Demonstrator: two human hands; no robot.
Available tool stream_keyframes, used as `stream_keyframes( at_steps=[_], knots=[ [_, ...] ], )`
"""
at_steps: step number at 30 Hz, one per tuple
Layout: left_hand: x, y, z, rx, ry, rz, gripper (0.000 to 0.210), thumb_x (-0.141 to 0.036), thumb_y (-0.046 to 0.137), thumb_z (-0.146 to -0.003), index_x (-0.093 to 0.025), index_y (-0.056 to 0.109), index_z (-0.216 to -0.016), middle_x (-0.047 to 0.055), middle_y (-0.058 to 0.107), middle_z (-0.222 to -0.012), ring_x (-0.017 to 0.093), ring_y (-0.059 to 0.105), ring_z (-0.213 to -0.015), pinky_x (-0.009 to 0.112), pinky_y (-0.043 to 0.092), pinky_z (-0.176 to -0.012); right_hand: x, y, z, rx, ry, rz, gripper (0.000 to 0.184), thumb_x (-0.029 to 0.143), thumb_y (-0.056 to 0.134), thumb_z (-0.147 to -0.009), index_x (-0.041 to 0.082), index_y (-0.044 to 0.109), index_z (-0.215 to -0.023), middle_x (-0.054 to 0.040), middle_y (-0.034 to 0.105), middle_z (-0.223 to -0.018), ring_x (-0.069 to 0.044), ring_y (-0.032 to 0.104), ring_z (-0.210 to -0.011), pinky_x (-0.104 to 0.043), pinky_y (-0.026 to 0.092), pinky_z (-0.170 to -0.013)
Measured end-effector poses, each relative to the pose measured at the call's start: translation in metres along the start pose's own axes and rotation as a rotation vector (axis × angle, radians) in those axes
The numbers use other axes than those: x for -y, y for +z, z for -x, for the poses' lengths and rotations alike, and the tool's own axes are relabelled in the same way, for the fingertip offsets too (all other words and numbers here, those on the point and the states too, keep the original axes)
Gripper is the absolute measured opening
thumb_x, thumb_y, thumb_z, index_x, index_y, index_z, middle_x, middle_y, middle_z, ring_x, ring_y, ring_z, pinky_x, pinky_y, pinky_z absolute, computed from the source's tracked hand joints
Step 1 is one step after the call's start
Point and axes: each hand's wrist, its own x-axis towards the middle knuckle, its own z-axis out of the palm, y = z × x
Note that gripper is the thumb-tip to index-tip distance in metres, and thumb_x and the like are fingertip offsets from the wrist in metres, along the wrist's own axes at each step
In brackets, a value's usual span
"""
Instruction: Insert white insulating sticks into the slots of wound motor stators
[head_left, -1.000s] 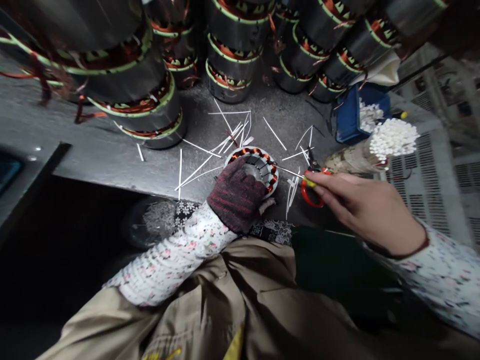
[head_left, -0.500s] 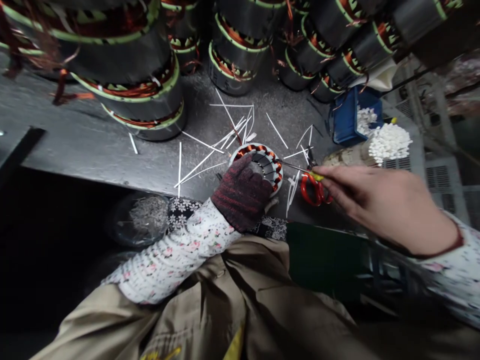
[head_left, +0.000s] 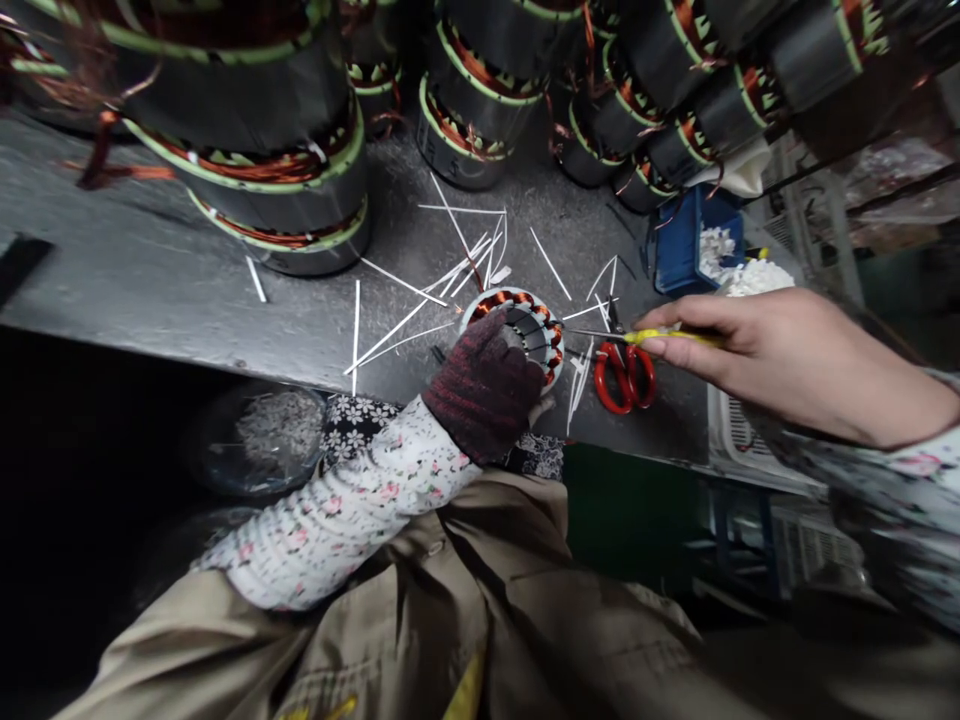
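My left hand (head_left: 486, 388), in a dark red and black knit glove, is wrapped over the near left side of a small motor stator (head_left: 556, 345). Orange copper windings circle the stator's white rim, and its bore faces up. Bare, my right hand (head_left: 765, 350) grips the yellow handle of a thin-shafted hook tool (head_left: 643, 338). The metal shaft points left at the stator's right rim; its exact tip is hard to make out. Just below the tool lie red-handled scissors (head_left: 624, 378) on the bench.
White strips (head_left: 405, 325) are scattered over the metal bench (head_left: 150, 290). Large wound stators (head_left: 277, 210) stand stacked at the back. At right is a blue bin (head_left: 679, 245) of white pieces, with more white pieces (head_left: 761, 275) beside it. A clear bag (head_left: 277, 430) hangs below the bench edge.
My right hand has drawn right and slightly up with the hook tool, and more of the scissors shows. My left hand stays on the stator. The view has shifted slightly.
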Motion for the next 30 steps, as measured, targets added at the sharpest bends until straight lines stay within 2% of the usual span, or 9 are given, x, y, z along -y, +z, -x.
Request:
stream_keyframes(
  at_steps=[6,10,12,16,18,20,24,28,30],
  knots=[
    [0.001,-0.001,-0.003,0.074,0.0,0.061,0.027,-0.043,0.067,-0.093,-0.018,0.075,-0.088,0.006,0.074,-0.081,0.023,0.072,-0.088,0.049,0.048,-0.117,0.006,-0.004,-0.008,0.045,-0.031,0.067,0.054,0.065,0.04,-0.098,0.03,0.08,-0.109,-0.0033,0.073,-0.071,-0.023,0.064,-0.061,-0.033,0.039,-0.059],
    [-0.009,0.003,-0.008,0.125,-0.11,0.134,0.024,-0.033,0.06,-0.098,-0.018,0.075,-0.088,0.008,0.074,-0.082,0.026,0.073,-0.091,0.053,0.05,-0.114,0.012,-0.006,-0.014,0.027,-0.05,0.131,0.039,0.051,0.049,-0.098,0.031,0.08,-0.108,-0.0025,0.073,-0.068,-0.023,0.063,-0.059,-0.032,0.037,-0.056],
    [-0.014,0.004,-0.008,0.137,-0.157,0.13,0.026,-0.033,0.056,-0.101,-0.016,0.076,-0.097,0.01,0.075,-0.087,0.027,0.074,-0.093,0.054,0.054,-0.11,0.018,-0.01,-0.019,0.047,-0.028,0.189,0.034,0.046,0.054,-0.095,0.029,0.081,-0.109,-0.002,0.07,-0.065,-0.022,0.06,-0.057,-0.032,0.036,-0.055],
    [-0.008,0.0,0.0,0.01,-0.082,0.105,0.036,-0.039,0.054,-0.102,-0.014,0.071,-0.123,0.011,0.077,-0.105,0.025,0.073,-0.1,0.051,0.052,-0.116,0.025,-0.021,-0.033,0.108,-0.007,0.245,0.025,0.042,0.064,-0.092,0.028,0.081,-0.105,0.0005,0.066,-0.061,-0.016,0.052,-0.051,-0.031,0.034,-0.056],
    [0.003,-0.003,0.006,-0.08,-0.016,0.109,0.042,-0.046,0.059,-0.098,-0.017,0.07,-0.126,0.012,0.075,-0.121,0.029,0.069,-0.116,0.055,0.043,-0.125,0.024,-0.025,-0.038,0.114,-0.035,0.225,0.024,0.042,0.066,-0.092,0.027,0.082,-0.102,0.0012,0.066,-0.062,-0.013,0.049,-0.049,-0.03,0.034,-0.056],
    [0.013,-0.004,0.011,-0.068,0.004,0.11,0.045,-0.054,0.064,-0.093,-0.021,0.071,-0.121,0.011,0.072,-0.127,0.033,0.06,-0.131,0.06,0.035,-0.129,0.021,-0.028,-0.042,0.101,-0.046,0.211,0.023,0.042,0.067,-0.092,0.027,0.082,-0.1,0.0013,0.067,-0.064,-0.012,0.05,-0.05,-0.029,0.034,-0.057],
    [0.016,-0.001,0.011,0.059,0.008,0.115,0.035,-0.054,0.064,-0.093,-0.022,0.075,-0.1,0.009,0.074,-0.1,0.029,0.066,-0.114,0.058,0.037,-0.128,0.016,-0.03,-0.044,0.122,-0.005,0.174,0.023,0.042,0.066,-0.094,0.026,0.082,-0.101,0.0009,0.071,-0.069,-0.013,0.054,-0.055,-0.029,0.034,-0.06],
    [0.001,0.003,0.002,0.034,-0.06,0.104,0.028,-0.04,0.058,-0.099,-0.019,0.075,-0.093,0.008,0.074,-0.087,0.026,0.07,-0.097,0.056,0.047,-0.117,0.018,-0.032,-0.044,0.09,-0.074,0.167,0.027,0.046,0.064,-0.094,0.027,0.082,-0.101,0.0008,0.07,-0.066,-0.013,0.053,-0.052,-0.028,0.034,-0.056],
    [-0.008,0.006,-0.003,0.028,-0.088,0.109,0.026,-0.036,0.058,-0.099,-0.019,0.075,-0.092,0.009,0.074,-0.085,0.025,0.071,-0.093,0.056,0.051,-0.111,0.025,-0.035,-0.044,0.11,-0.024,0.172,0.023,0.043,0.068,-0.092,0.028,0.083,-0.101,0.002,0.068,-0.063,-0.013,0.052,-0.051,-0.028,0.034,-0.057]
  ],
)
